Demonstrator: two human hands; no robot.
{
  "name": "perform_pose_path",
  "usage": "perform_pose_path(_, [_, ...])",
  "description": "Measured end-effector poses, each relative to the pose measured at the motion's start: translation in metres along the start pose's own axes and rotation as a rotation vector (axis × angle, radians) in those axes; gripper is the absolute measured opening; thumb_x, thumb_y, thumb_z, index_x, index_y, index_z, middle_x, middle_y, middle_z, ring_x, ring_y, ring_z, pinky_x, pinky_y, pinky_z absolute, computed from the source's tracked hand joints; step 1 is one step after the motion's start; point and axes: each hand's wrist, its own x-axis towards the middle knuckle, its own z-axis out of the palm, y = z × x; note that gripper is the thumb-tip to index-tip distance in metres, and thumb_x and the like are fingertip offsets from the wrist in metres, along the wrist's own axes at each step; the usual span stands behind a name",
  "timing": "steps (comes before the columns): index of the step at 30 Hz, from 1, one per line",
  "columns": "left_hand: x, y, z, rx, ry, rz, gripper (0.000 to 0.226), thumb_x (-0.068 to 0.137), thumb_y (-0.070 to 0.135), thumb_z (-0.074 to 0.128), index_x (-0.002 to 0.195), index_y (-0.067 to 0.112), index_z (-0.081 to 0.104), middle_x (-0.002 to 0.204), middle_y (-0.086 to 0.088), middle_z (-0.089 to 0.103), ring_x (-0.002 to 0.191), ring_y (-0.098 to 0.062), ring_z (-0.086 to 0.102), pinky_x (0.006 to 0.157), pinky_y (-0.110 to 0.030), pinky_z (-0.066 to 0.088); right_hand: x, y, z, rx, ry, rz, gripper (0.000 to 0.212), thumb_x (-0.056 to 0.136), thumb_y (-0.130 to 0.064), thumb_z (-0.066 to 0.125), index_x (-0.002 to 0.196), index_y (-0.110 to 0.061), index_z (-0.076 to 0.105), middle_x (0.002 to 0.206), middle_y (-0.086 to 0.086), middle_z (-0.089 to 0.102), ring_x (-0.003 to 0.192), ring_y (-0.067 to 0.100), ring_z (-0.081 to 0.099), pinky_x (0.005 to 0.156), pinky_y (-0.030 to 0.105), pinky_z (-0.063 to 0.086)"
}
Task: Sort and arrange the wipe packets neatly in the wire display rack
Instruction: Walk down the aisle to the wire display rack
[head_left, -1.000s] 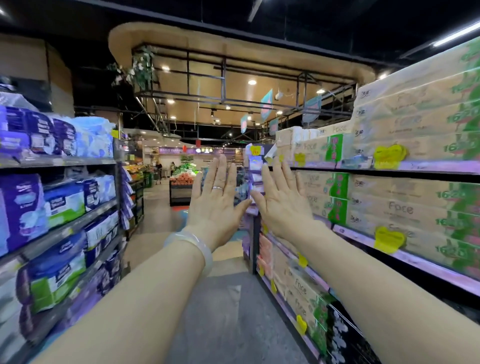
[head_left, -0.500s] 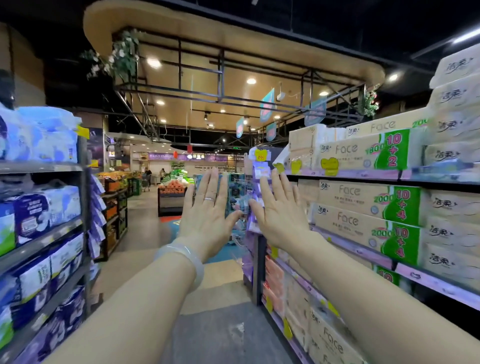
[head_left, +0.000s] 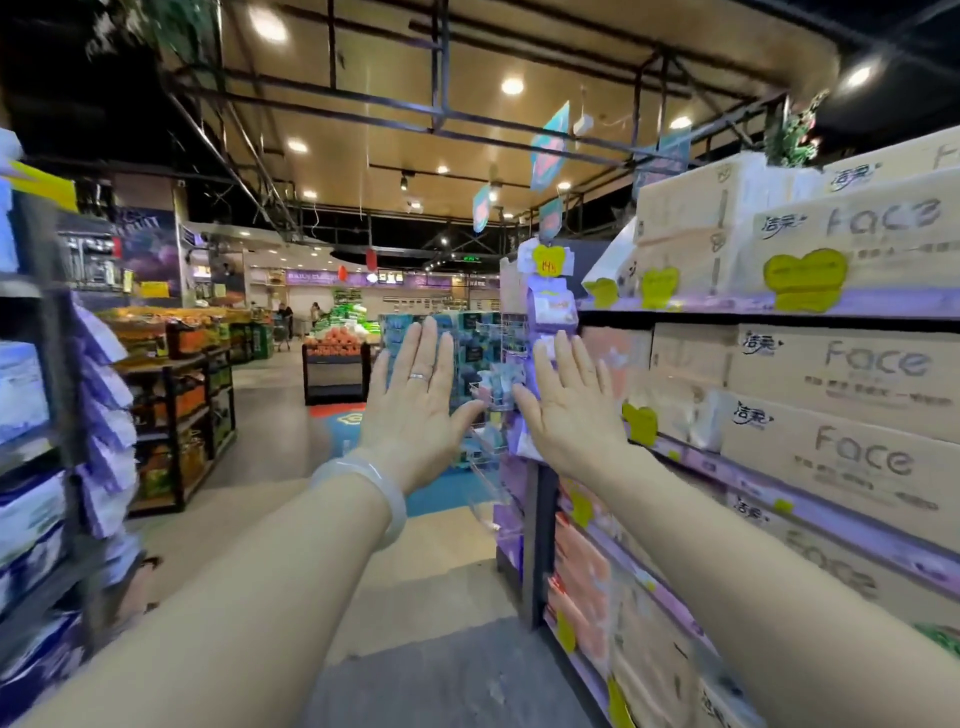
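Both hands are raised flat in front of the camera, the left hand (head_left: 415, 410) and the right hand (head_left: 571, 415) each with fingers straight and slightly apart, holding nothing. Between and beyond them a wire display rack (head_left: 493, 395) hangs at the end of the right-hand shelving, and the wipe packets (head_left: 551, 310) sit in it and above it, pale purple and blurred; the hands are well short of them. By their look the packets are probably soft, light film pouches, somewhat slippery and apt to sag, so I would take each by its flat faces near the middle, thumb on one side and fingers on the other. No work surface is in view. The aisle floor (head_left: 447, 582) runs ahead toward produce stands (head_left: 335, 345). Cartons of tissue (head_left: 852, 374) fill the shelves on the right, and blue and purple packs (head_left: 31, 384) fill those on the left.
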Motion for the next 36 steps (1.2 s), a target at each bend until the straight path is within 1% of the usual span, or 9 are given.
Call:
perform_pose_path(6, [0.111,-0.060,0.115,-0.005,-0.001,-0.020,0.075,0.094,0.057,0.016,0.148,0.014,-0.013,0.158,-0.004,-0.020,0.144,-0.017,-0.021,0.116,-0.041,-0.007,0.133,0.013,0.118,0.031,-0.048,-0.001,0.063,0.096,-0.050,0.016,0.148,-0.020,-0.001,0.158,0.006,-0.010,0.145,0.022,-0.013,0.115,0.043,-0.005])
perform_pose_path(13, [0.210,-0.118,0.294,-0.035,-0.070,0.009,0.076,0.094,0.056,0.020,0.148,0.012,-0.011,0.158,-0.005,-0.019,0.145,-0.018,-0.019,0.117,-0.043,-0.004,0.243,0.024,0.291,0.055,-0.099,-0.002,0.064,0.096,-0.050,0.019,0.149,-0.019,0.002,0.158,0.007,-0.009,0.145,0.022,-0.012,0.115,0.045,-0.004])
perform_pose_path(20, [0.375,-0.195,0.437,-0.064,-0.054,0.044,0.076,0.093,0.058,0.018,0.148,0.014,-0.011,0.146,0.004,-0.032,0.144,-0.015,-0.021,0.116,-0.042,-0.007,0.405,0.043,0.430,-0.032,-0.121,-0.004,0.062,0.097,-0.049,0.019,0.148,-0.019,0.000,0.158,0.008,-0.010,0.145,0.023,-0.012,0.115,0.045,-0.005])
perform_pose_path(22, [0.410,-0.208,0.477,-0.073,-0.104,0.051,0.076,0.093,0.058,0.019,0.148,0.014,-0.010,0.153,0.001,-0.026,0.144,-0.017,-0.021,0.116,-0.042,-0.007,0.444,0.052,0.463,-0.022,-0.127,0.012,0.063,0.096,-0.049,0.020,0.148,-0.020,0.000,0.158,0.008,-0.009,0.145,0.024,-0.012,0.115,0.045,-0.005])
perform_pose_path(24, [0.435,-0.215,0.520,-0.071,-0.194,0.111,0.076,0.093,0.058,0.019,0.148,0.014,-0.011,0.156,-0.001,-0.024,0.143,-0.017,-0.023,0.116,-0.043,-0.007,0.474,0.063,0.498,-0.028,-0.138,0.025,0.063,0.096,-0.049,0.020,0.148,-0.020,0.000,0.158,0.008,-0.009,0.144,0.023,-0.014,0.115,0.045,-0.005])
perform_pose_path(27, [0.471,-0.223,0.587,-0.136,-0.274,0.185,0.076,0.093,0.058,0.018,0.148,0.015,-0.012,0.146,0.005,-0.034,0.138,-0.012,-0.030,0.116,-0.042,-0.008,0.518,0.080,0.555,-0.021,-0.142,0.065,0.063,0.096,-0.049,0.022,0.148,-0.018,0.004,0.158,0.008,-0.008,0.145,0.022,-0.013,0.115,0.044,-0.005])
perform_pose_path(30, [0.510,-0.233,0.653,-0.173,-0.298,0.209,0.075,0.094,0.058,0.019,0.147,0.016,-0.014,0.140,0.008,-0.036,0.129,-0.006,-0.034,0.116,-0.041,-0.009,0.560,0.101,0.618,-0.003,-0.168,0.093,0.062,0.096,-0.048,0.023,0.148,-0.019,0.004,0.158,0.008,-0.008,0.145,0.023,-0.010,0.115,0.045,-0.003])
perform_pose_path(32, [0.543,-0.242,0.698,-0.186,-0.307,0.222,0.076,0.094,0.058,0.020,0.148,0.017,-0.013,0.140,0.009,-0.035,0.131,-0.006,-0.033,0.115,-0.040,-0.010,0.591,0.118,0.662,0.007,-0.192,0.112,0.063,0.096,-0.048,0.023,0.148,-0.020,0.002,0.158,0.008,-0.010,0.145,0.024,-0.011,0.116,0.045,-0.003])
perform_pose_path(36, [0.624,-0.255,0.791,-0.213,-0.344,0.233,0.074,0.094,0.057,0.021,0.148,0.018,-0.011,0.144,0.008,-0.032,0.142,-0.015,-0.024,0.117,-0.042,-0.006,0.662,0.159,0.746,0.050,-0.215,0.175,0.064,0.096,-0.050,0.021,0.148,-0.021,-0.003,0.157,0.007,-0.015,0.144,0.022,-0.016,0.115,0.042,-0.005])
